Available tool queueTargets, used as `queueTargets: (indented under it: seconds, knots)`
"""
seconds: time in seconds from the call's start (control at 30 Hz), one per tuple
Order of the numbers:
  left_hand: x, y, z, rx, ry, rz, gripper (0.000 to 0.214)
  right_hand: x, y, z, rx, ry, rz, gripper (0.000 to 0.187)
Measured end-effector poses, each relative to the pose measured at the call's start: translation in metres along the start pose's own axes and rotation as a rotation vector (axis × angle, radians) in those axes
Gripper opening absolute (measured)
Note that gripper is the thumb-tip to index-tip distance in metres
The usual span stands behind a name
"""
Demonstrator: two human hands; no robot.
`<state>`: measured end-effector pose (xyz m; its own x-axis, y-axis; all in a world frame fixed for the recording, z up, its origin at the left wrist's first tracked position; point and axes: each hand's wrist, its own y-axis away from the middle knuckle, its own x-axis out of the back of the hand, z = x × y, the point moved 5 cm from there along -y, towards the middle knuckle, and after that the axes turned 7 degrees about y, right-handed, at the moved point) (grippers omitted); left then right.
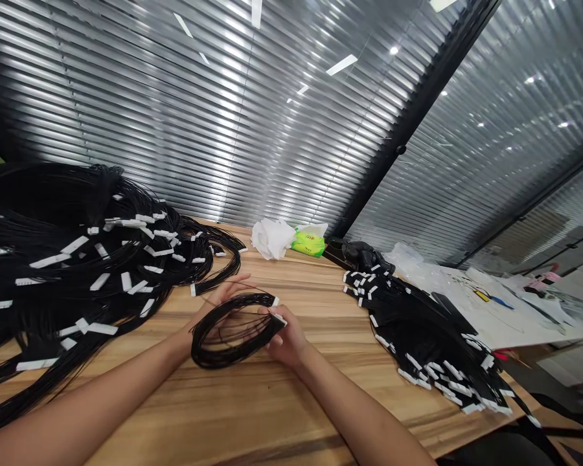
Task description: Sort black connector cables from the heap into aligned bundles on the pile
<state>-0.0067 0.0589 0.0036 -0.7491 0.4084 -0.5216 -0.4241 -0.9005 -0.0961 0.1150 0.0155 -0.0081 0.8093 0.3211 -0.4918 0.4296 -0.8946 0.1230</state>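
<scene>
A: Where's the cable coil [230, 361] on your feed?

B: I have it between both hands, over the wooden table [214, 414]. It lies left of the right hand [287, 335], its long axis running crosswise from there towards the left wrist.

A: Which hand is nearer, and how do they stand?

B: The right touches it: I see those fingers closed on the cable ends, by the white plugs [275, 301]. The left hand [226, 291] is just behind the loop, fingers stretched out, with loose strands crossing it. I can't tell whether its thumb pinches any.

A: And further out?

B: Left of the left hand I've got a big cable pile [43, 220]; well right of the right hand, a second heap [422, 323].

A: Any containers?

B: Ahead of both hands, a green packet [308, 244] with crumpled white paper [272, 239] beside it. I can't see inside. Ahead and right of the right hand there's clear plastic wrapping [412, 264]; its contents I can't make out.
</scene>
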Motion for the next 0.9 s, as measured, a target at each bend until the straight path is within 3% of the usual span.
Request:
queueTargets:
  seconds: [0.2,0.4,0.5,0.7,0.8,0.9]
  knots:
    - [0.015,-0.008,0.002,0.018,0.073,0.182,0.038,0.010,-0.009,-0.021,0.159,-0.150,0.096,0.036]
    - [0.013,-0.005,0.007,0.060,0.208,0.289,0.054,0.022,-0.019,-0.012,0.197,0.027,0.142,0.023]
    - [0.015,-0.005,0.006,0.046,0.191,0.331,0.043,0.024,-0.020,-0.006,0.201,0.150,0.147,0.027]
    - [0.018,-0.005,0.005,-0.048,-0.001,0.328,0.048,0.028,-0.023,-0.008,0.278,0.234,0.244,0.031]
    - [0.014,-0.005,0.005,-0.034,-0.057,0.291,0.046,0.029,-0.026,-0.010,0.344,0.208,0.296,0.033]
    - [0.007,-0.004,0.005,0.011,-0.108,0.233,0.049,0.039,-0.027,-0.014,0.403,0.173,0.427,0.043]
